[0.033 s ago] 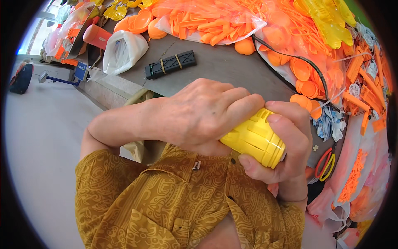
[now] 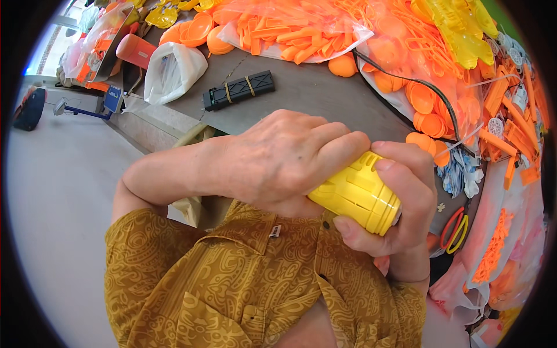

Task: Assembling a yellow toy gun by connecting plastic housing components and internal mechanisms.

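Note:
A yellow ribbed plastic cylinder [image 2: 360, 194], like a toy flashlight body, is held tilted in front of my chest. My left hand [image 2: 290, 159] wraps round its left end and hides that part. With thumb and fingers bent round the right end, my right hand [image 2: 409, 200] grips the rim. Both hands are closed on the piece. Beyond my left hand, on the dark table [image 2: 313, 95], lies a black ribbed plastic part [image 2: 239, 91] bound with two tan rubber bands.
Bags of orange plastic parts [image 2: 296, 32] line the table's far side. Yellow parts [image 2: 458, 29] are piled at far right. A white open bag [image 2: 174, 72] stands far left. Scissors [image 2: 455, 231] with red and yellow handles lie at right, below blue-and-white wrapped pieces [image 2: 461, 173].

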A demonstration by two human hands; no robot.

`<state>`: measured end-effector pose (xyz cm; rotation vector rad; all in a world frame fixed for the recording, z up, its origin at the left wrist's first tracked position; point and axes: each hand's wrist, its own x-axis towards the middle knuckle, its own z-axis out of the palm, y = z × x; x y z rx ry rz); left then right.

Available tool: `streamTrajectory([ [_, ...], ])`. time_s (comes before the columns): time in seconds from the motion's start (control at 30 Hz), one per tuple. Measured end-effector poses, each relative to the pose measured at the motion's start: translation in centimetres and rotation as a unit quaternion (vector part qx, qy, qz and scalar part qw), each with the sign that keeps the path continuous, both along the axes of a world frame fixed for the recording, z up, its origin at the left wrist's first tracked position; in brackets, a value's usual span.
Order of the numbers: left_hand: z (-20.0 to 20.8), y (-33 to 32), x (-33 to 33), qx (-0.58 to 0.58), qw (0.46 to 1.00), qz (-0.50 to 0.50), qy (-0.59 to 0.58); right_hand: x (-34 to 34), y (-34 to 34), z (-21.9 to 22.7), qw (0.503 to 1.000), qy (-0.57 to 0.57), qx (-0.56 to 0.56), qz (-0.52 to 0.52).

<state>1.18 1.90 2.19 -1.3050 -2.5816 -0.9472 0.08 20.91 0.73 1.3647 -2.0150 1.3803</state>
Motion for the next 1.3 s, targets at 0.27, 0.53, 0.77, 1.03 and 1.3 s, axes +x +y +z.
streamTrajectory([
  [0.27,0.5,-0.2,0.7,0.025,0.998,-0.017,-0.059,0.8,1.2,0.4,0.994,-0.097,0.044,0.026],
  [0.53,-0.2,0.4,1.2,0.014,0.966,-0.179,-0.186,0.6,3.5,1.4,0.972,-0.121,0.052,0.195],
  [0.77,-1.0,1.2,1.1,0.045,0.931,-0.267,-0.244,3.5,3.5,2.4,0.980,-0.068,0.139,0.121],
  [1.03,-2.1,1.6,1.5,0.050,0.916,-0.273,-0.289,3.7,4.3,1.7,0.972,0.006,0.212,0.105],
  [1.3,-1.9,1.8,1.5,0.004,0.920,-0.251,-0.302,2.8,4.7,0.1,0.975,-0.018,0.168,0.141],
])
